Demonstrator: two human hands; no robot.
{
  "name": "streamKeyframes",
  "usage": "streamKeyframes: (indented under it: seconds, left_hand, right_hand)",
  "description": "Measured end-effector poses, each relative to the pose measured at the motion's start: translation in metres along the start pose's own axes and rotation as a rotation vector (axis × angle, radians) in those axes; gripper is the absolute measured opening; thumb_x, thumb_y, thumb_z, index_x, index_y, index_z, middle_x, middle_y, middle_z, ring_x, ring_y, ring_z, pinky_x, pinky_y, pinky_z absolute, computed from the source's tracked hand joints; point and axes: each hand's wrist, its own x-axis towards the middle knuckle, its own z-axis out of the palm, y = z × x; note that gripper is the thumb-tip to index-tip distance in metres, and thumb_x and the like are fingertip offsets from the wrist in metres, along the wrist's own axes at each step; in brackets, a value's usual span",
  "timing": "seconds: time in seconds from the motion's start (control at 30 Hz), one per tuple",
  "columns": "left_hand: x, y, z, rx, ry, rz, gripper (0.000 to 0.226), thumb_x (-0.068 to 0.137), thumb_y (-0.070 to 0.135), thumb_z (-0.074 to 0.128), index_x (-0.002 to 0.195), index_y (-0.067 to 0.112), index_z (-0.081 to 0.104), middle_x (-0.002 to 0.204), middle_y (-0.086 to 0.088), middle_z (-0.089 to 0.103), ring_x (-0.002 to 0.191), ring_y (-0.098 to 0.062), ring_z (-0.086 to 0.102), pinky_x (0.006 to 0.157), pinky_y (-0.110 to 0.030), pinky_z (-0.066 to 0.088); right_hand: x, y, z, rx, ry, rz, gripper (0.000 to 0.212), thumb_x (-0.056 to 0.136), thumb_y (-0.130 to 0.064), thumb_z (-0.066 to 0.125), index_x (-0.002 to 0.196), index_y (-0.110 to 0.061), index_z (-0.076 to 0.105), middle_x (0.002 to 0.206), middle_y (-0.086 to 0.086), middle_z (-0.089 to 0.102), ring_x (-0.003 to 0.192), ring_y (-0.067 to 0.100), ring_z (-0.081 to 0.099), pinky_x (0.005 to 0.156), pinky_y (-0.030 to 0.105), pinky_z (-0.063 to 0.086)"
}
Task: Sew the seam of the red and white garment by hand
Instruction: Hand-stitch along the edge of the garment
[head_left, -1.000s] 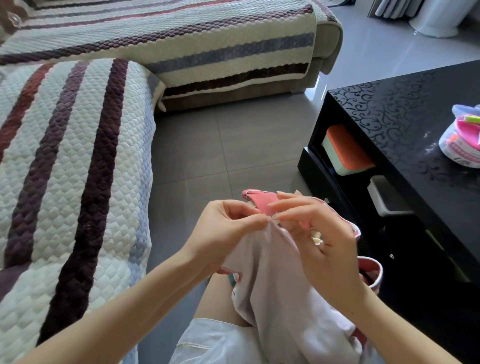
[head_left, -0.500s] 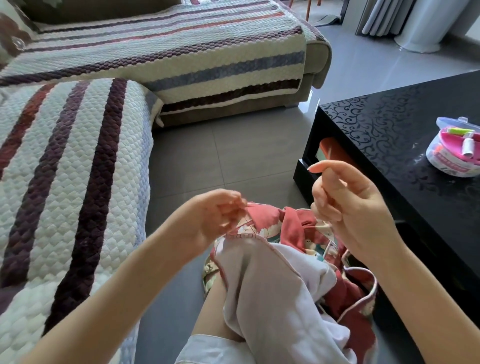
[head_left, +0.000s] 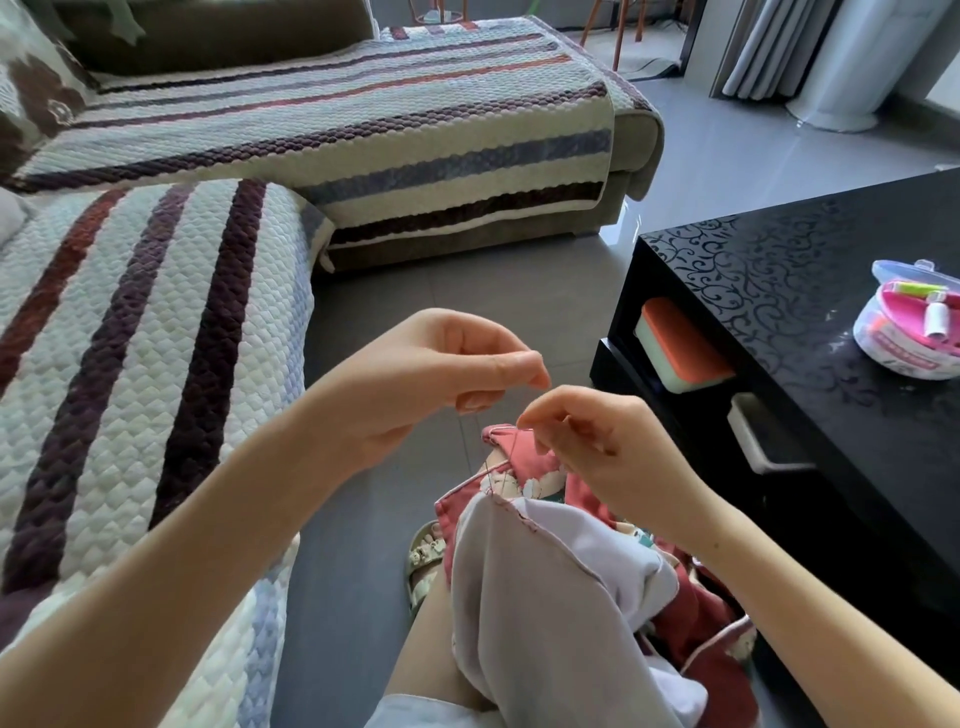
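Two hands are up over our lap, close together but not touching. Our right hand (head_left: 597, 441) pinches a thin thread (head_left: 505, 454) with its fingertips (head_left: 525, 415), just above the top edge of the red and white garment (head_left: 519, 597). The thread runs down from there to the seam (head_left: 511, 512), where the red side meets the white side. Our left hand (head_left: 441, 384) is a bit higher. Its fingers are curled, and its thumb and first finger are pressed together. We cannot tell what it pinches. We cannot make out the needle either.

The garment hangs over our knee, with the white side facing us and the red side bunched behind it.

We think the sewing is under way. The thread is already in the cloth, and a few small red stitches seem to show along the edge. We guess a stitch is being pulled tight. The seam goes on down the white cloth, so a lot is likely not yet done. There is no knot that we can see.

The striped sofa (head_left: 156, 364) is on our left. The black table (head_left: 779, 291) is on our right, with the sewing box (head_left: 906, 338) on it, well apart from our hands.
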Motion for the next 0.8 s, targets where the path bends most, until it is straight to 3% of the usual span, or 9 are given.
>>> streamKeyframes:
  seconds: [0.1, 0.17, 0.3, 0.43, 0.53, 0.67, 0.8]
  left_hand:
    - [0.003, -0.004, -0.003, -0.034, 0.03, -0.022, 0.016, 0.076, 0.026, 0.065, 0.072, 0.014, 0.076, 0.059, 0.006, 0.058, 0.054, -0.007, 0.041, 0.052, -0.013, 0.035]
    - [0.005, -0.01, -0.004, -0.061, 0.051, -0.042, 0.017, 0.076, 0.027, 0.065, 0.071, 0.014, 0.075, 0.053, 0.007, 0.054, 0.053, -0.007, 0.041, 0.052, -0.014, 0.035]
    - [0.008, -0.024, -0.003, -0.09, 0.07, -0.066, 0.017, 0.075, 0.027, 0.065, 0.072, 0.012, 0.072, 0.055, 0.005, 0.057, 0.054, -0.008, 0.048, 0.057, -0.014, 0.042]
    - [0.009, -0.048, 0.003, 0.011, -0.022, -0.007, 0.022, 0.082, 0.033, 0.066, 0.086, 0.012, 0.073, 0.086, -0.009, 0.07, 0.086, -0.015, 0.063, 0.088, -0.031, 0.048]
    - [0.005, -0.068, 0.015, 0.023, -0.177, -0.046, 0.026, 0.087, 0.042, 0.056, 0.096, 0.022, 0.071, 0.103, -0.005, 0.068, 0.104, -0.018, 0.061, 0.102, -0.038, 0.042]
    - [0.0, -0.083, 0.024, 0.139, -0.297, -0.142, 0.029, 0.074, 0.044, 0.068, 0.091, 0.021, 0.067, 0.089, 0.007, 0.061, 0.086, -0.006, 0.056, 0.079, -0.024, 0.041]
    - [-0.003, -0.09, 0.025, 0.038, -0.247, -0.147, 0.013, 0.07, 0.027, 0.077, 0.077, 0.021, 0.068, 0.071, 0.007, 0.055, 0.069, -0.006, 0.049, 0.066, -0.023, 0.039]
  right_hand:
    - [-0.006, -0.01, 0.002, 0.175, -0.046, -0.033, 0.017, 0.089, -0.004, 0.055, 0.088, -0.019, 0.063, 0.07, 0.009, 0.061, 0.058, 0.021, 0.055, 0.058, 0.02, 0.046]
    - [-0.01, -0.016, 0.001, 0.387, -0.044, -0.021, 0.013, 0.09, -0.001, 0.054, 0.094, -0.012, 0.06, 0.066, 0.007, 0.059, 0.056, 0.02, 0.048, 0.056, 0.019, 0.044]
    - [-0.012, -0.022, -0.002, 0.632, -0.008, 0.001, 0.033, 0.087, -0.008, 0.058, 0.115, -0.024, 0.065, 0.065, 0.006, 0.058, 0.056, 0.015, 0.049, 0.057, 0.02, 0.045]
    - [-0.011, -0.03, -0.008, 0.653, 0.037, 0.02, 0.013, 0.079, -0.017, 0.062, 0.081, -0.019, 0.074, 0.063, 0.006, 0.061, 0.052, 0.015, 0.052, 0.054, 0.02, 0.046]
    - [-0.01, -0.034, -0.015, 0.716, 0.039, 0.053, 0.01, 0.077, -0.018, 0.061, 0.078, -0.017, 0.071, 0.063, 0.009, 0.062, 0.05, 0.018, 0.054, 0.052, 0.022, 0.048]
    - [-0.007, -0.033, -0.027, 0.689, 0.08, 0.062, 0.009, 0.075, -0.019, 0.061, 0.076, -0.016, 0.07, 0.062, 0.01, 0.062, 0.05, 0.021, 0.054, 0.051, 0.023, 0.049]
    - [-0.004, -0.025, -0.036, 0.64, 0.122, 0.082, 0.008, 0.075, -0.021, 0.063, 0.077, -0.016, 0.069, 0.064, 0.012, 0.063, 0.053, 0.024, 0.057, 0.054, 0.028, 0.052]
